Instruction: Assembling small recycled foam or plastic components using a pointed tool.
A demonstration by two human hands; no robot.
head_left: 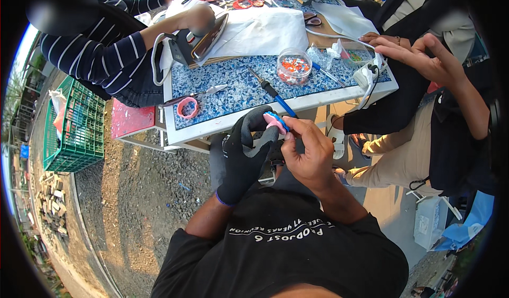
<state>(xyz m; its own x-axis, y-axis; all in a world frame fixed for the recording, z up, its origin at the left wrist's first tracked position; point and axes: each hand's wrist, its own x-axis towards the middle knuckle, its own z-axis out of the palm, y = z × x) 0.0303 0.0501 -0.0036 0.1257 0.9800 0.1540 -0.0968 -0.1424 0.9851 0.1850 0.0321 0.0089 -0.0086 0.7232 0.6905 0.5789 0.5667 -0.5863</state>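
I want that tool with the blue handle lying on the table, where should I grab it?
Grip the blue handle with the fingers, coming from the near table edge: the handle end overhangs toward you, while the dark metal tip points away toward the clear bead tub.

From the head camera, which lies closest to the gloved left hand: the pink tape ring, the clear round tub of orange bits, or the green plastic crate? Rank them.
1. Pink tape ring, on the blue speckled table's near-left corner.
2. Clear round tub of orange bits, mid-table, farther back.
3. Green plastic crate, on the ground far left.
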